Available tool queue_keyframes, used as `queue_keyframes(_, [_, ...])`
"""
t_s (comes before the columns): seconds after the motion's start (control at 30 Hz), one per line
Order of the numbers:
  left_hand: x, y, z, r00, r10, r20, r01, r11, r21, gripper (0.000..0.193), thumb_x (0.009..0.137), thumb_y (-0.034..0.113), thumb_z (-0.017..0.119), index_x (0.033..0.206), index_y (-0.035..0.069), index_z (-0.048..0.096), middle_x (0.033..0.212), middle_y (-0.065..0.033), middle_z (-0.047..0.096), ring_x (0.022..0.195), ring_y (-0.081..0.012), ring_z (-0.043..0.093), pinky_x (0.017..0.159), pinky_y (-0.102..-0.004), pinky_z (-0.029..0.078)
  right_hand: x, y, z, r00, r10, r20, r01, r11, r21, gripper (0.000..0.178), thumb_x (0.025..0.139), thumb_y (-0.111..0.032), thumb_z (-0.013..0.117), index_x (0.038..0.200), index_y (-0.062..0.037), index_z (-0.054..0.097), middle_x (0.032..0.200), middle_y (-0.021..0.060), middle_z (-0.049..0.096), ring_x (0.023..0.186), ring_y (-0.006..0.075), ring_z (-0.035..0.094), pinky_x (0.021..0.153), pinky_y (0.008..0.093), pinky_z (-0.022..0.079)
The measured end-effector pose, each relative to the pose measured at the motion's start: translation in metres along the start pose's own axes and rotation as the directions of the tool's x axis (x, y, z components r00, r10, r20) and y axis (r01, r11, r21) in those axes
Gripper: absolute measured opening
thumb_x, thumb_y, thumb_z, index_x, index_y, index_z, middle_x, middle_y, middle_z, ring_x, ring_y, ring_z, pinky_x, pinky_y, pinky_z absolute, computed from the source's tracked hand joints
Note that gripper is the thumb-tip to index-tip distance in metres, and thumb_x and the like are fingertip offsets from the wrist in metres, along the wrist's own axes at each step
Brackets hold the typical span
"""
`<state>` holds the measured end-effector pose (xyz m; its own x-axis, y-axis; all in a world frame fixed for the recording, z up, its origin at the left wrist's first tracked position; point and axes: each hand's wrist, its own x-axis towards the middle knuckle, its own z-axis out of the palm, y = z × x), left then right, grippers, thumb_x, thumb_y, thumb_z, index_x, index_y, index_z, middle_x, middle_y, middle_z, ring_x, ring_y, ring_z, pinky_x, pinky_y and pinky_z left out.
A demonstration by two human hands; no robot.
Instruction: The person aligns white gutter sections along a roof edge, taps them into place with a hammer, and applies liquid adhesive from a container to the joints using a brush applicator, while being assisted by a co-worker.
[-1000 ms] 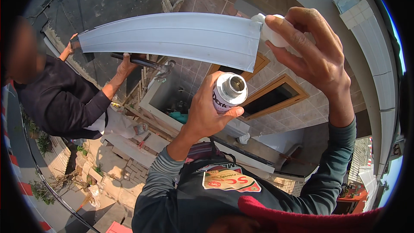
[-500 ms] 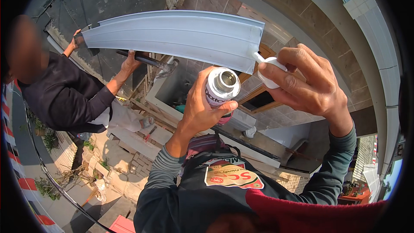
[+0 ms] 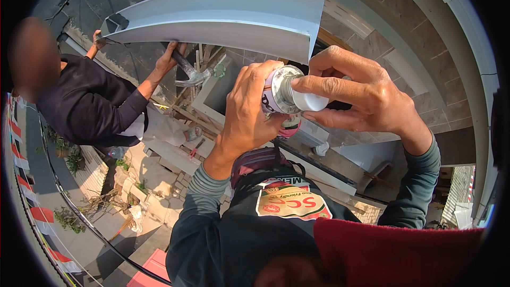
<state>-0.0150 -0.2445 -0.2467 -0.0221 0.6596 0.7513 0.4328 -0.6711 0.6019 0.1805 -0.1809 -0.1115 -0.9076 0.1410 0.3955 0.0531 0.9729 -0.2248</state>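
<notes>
My left hand is wrapped round a small glue can with a white label and a bare metal neck. The can tilts to the right. Between thumb and fingers, my right hand grips a white cap, held right at the can's mouth. The applicator stem of the cap does not show now; whether the cap is seated on the neck, I cannot tell. Beyond my hands stretches a long pale grey gutter length, its channel facing up. A co-worker at the left supports it with both hands.
The co-worker's nearer hand also holds a hammer under the gutter. A fixed gutter runs along the wall at the right. Below lie a ledge, timber strips and rubble. A black cable crosses the lower left.
My right hand has brought the cap from the gutter's end to the can's mouth. The can has tipped rightward. The gutter has moved farther off and rolled, showing its inside.
</notes>
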Motion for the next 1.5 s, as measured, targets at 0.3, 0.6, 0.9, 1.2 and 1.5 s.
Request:
queue_keyframes(0.3, [-0.01, 0.002, -0.002, 0.996, -0.092, 0.001, 0.092, 0.996, -0.007, 0.08, 0.064, 0.018, 0.09, 0.13, 0.0, 0.05, 0.117, -0.0182, 0.062, 0.104, -0.0391, 0.06, 0.091, -0.0478, 0.048, -0.005, 0.013, 0.003, 0.984, 0.042, -0.176, -0.036, 0.999, 0.037, 0.052, 0.066, -0.023, 0.091, 0.113, -0.006, 0.076, 0.095, 0.0109, 0.066, 0.082, 0.0203, 0.067, 0.065, 0.0327, 0.059])
queue_keyframes(0.6, [-0.048, 0.002, 0.011, 0.96, -0.279, -0.005, 0.271, 0.938, -0.215, 0.082, 0.068, 0.024, 0.093, 0.133, 0.001, 0.049, 0.122, -0.0167, 0.061, 0.111, -0.0339, 0.062, 0.095, -0.0433, 0.05, -0.021, 0.013, -0.009, 0.96, 0.153, -0.236, -0.129, 0.985, 0.113, 0.044, 0.071, -0.022, 0.089, 0.108, -0.0008, 0.075, 0.088, 0.0095, 0.069, 0.07, 0.0152, 0.068, 0.057, 0.0258, 0.056])
queue_keyframes(0.9, [-0.065, 0.004, 0.021, 0.928, -0.37, 0.052, 0.369, 0.887, -0.276, 0.081, 0.068, 0.022, 0.093, 0.133, 0.001, 0.048, 0.124, -0.0167, 0.06, 0.114, -0.0313, 0.061, 0.099, -0.0422, 0.049, -0.047, 0.013, 0.001, 0.929, 0.271, -0.253, -0.237, 0.959, 0.158, 0.045, 0.07, -0.025, 0.09, 0.107, -0.0023, 0.076, 0.087, 0.009, 0.069, 0.07, 0.0146, 0.066, 0.057, 0.0261, 0.052])
queue_keyframes(1.2, [-0.088, -0.003, 0.028, 0.911, -0.411, 0.032, 0.403, 0.872, -0.278, 0.08, 0.072, 0.016, 0.09, 0.136, -0.001, 0.044, 0.122, -0.0139, 0.059, 0.111, -0.0246, 0.061, 0.098, -0.0374, 0.048, -0.078, 0.019, 0.032, 0.853, 0.411, -0.322, -0.347, 0.907, 0.238, 0.043, 0.074, -0.023, 0.088, 0.109, -0.0025, 0.076, 0.091, 0.0088, 0.07, 0.075, 0.0152, 0.065, 0.061, 0.0271, 0.052])
queue_keyframes(1.5, [-0.108, -0.009, 0.027, 0.895, -0.446, -0.015, 0.418, 0.849, -0.322, 0.084, 0.074, 0.021, 0.09, 0.138, -0.002, 0.039, 0.122, -0.0133, 0.056, 0.108, -0.0217, 0.061, 0.097, -0.0357, 0.048, -0.115, 0.036, 0.084, 0.781, 0.585, -0.22, -0.494, 0.794, 0.354, 0.041, 0.076, -0.019, 0.087, 0.113, -0.0043, 0.075, 0.093, 0.0069, 0.069, 0.078, 0.0155, 0.065, 0.063, 0.0275, 0.053])
